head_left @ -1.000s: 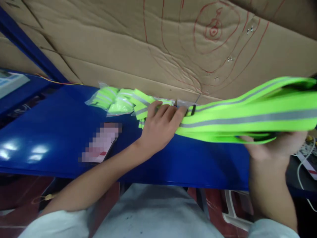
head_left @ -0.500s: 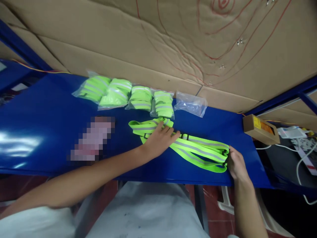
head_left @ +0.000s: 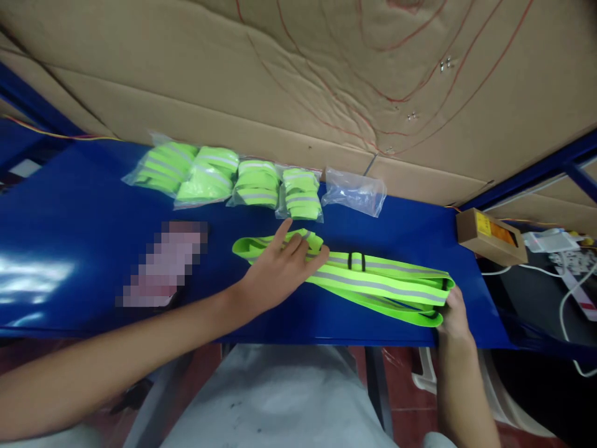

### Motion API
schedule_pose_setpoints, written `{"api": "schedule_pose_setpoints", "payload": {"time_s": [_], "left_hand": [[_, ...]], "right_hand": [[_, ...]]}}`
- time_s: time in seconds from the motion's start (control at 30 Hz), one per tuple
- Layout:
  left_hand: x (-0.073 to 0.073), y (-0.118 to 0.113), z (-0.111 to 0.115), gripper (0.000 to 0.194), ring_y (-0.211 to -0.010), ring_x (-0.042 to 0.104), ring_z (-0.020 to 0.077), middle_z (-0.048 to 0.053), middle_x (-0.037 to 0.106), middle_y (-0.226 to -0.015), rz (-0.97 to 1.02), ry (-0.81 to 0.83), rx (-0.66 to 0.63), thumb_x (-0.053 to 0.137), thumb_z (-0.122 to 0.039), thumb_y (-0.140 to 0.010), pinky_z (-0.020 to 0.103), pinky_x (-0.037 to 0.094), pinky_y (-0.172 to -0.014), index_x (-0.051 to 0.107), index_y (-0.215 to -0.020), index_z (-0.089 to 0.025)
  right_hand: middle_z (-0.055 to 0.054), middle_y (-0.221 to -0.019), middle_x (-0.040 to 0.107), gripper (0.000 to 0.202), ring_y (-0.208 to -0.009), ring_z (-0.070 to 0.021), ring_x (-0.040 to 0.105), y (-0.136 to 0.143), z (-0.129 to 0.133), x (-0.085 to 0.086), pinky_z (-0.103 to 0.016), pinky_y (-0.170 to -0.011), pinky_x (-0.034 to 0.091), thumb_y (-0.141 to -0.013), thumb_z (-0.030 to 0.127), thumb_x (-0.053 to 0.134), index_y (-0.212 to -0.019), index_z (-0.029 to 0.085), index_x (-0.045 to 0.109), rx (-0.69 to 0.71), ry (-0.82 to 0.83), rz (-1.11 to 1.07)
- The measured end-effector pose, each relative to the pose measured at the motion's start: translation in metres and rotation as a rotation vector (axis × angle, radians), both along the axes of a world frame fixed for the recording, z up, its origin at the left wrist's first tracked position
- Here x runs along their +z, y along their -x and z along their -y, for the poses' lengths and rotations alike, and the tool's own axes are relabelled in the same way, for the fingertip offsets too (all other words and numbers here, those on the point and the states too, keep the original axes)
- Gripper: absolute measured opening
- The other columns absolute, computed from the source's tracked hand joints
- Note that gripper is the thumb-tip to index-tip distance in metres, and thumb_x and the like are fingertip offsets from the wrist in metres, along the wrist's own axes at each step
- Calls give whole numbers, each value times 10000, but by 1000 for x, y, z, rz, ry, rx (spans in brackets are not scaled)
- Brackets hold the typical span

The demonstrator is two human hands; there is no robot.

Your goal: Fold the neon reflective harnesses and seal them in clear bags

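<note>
A neon-yellow reflective strap bundle (head_left: 373, 283) with grey stripes and black sliders lies stretched in long loops across the blue table. My left hand (head_left: 280, 267) rests palm down over its left part, with one finger stretched out toward the bags and the others bent but apart. At the bundle's right end, my right hand (head_left: 454, 314) is closed around the loops; its fingertips are partly hidden behind the straps. Beyond the left hand stands a clear bag of folded straps (head_left: 301, 194), and beside it lies a clear plastic bag (head_left: 355, 191) with nothing visible inside.
More bagged reflective straps (head_left: 208, 176) line the back of the blue table (head_left: 84, 218), against a cardboard wall (head_left: 186, 74). A blurred-out pinkish object (head_left: 163, 264) lies at left. On the right are a small cardboard box (head_left: 490, 236) and white cables (head_left: 562, 305).
My left hand has opened somewhat, one finger now reaching out. My right hand has drawn the strap end slightly rightward, and the loops lie straighter. The view has shifted a little.
</note>
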State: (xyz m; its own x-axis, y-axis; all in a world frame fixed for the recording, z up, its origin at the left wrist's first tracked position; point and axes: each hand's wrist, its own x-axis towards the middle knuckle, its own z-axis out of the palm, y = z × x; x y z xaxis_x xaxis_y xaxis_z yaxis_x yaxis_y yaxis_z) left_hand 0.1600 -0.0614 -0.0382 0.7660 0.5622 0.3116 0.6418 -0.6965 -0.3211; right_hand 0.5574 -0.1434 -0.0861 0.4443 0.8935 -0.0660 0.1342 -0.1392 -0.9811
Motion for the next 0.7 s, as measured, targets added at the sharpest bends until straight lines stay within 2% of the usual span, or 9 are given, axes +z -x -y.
{"api": "schedule_pose_setpoints", "payload": {"time_s": [0.1, 0.2, 0.3, 0.4, 0.5, 0.57, 0.63, 0.7], "left_hand": [[-3, -1, 5, 690, -1112, 653, 325, 137, 711, -1066, 91, 161, -4, 586, 6, -724, 666, 373, -1202, 581, -1389, -175], [-5, -1, 6, 618, -1007, 674, 320, 122, 707, -950, 142, 222, 98, 577, 34, -697, 705, 375, -1180, 649, -1277, -169], [0, -2, 4, 499, -954, 682, 321, 125, 697, -881, 151, 128, 189, 533, 21, -766, 750, 375, -1151, 675, -1209, -159], [9, 1, 3, 445, -1114, 672, 343, 146, 714, -1075, 208, -13, 180, 513, -12, -832, 789, 330, -1154, 658, -1213, -191], [14, 9, 2, 420, -1324, 603, 331, 145, 640, -1377, 307, -178, 28, 547, -44, -858, 718, 348, -1185, 628, -1227, -229], [13, 15, 1, 469, -1377, 577, 314, 148, 613, -1438, 376, -207, -73, 563, -44, -843, 627, 401, -1185, 600, -1271, -233], [7, 20, -3, 556, -1359, 597, 294, 138, 645, -1405, 461, -108, -85, 546, -21, -798, 542, 453, -1162, 574, -1314, -224], [-3, 22, -7, 615, -1291, 641, 275, 119, 691, -1334, 523, 73, -34, 510, -2, -755, 481, 494, -1121, 564, -1335, -200]], "right_hand": [[-5, -566, 516, 545, -482, -195, 478, -8, 2, 0, -349, -482, 409, -591, 774, 703, -625, 259, 527, -53, -10, 9], [10, -545, 485, 574, -442, -171, 432, -14, 4, -1, -337, -439, 381, -659, 811, 651, -630, 258, 503, -112, 18, 2], [15, -589, 552, 531, -463, -171, 489, -15, 6, -4, -331, -449, 426, -696, 757, 709, -715, 244, 574, -205, 56, -13], [31, -610, 578, 483, -496, -172, 545, -12, 9, -5, -325, -487, 483, -700, 685, 771, -745, 245, 575, -302, 45, -103], [19, -665, 629, 413, -556, -203, 613, -9, 10, 0, -346, -543, 543, -740, 627, 777, -756, 272, 569, -392, 53, -214], [7, -700, 657, 379, -595, -225, 646, -7, 10, 3, -364, -576, 568, -767, 620, 755, -767, 285, 578, -414, 64, -246], [7, -724, 672, 356, -634, -235, 668, -7, 9, 5, -368, -604, 582, -779, 615, 736, -784, 289, 593, -416, 62, -259], [7, -746, 684, 350, -671, -241, 684, -9, 8, 7, -365, -611, 585, -788, 617, 717, -804, 284, 611, -424, 53, -268]]}}
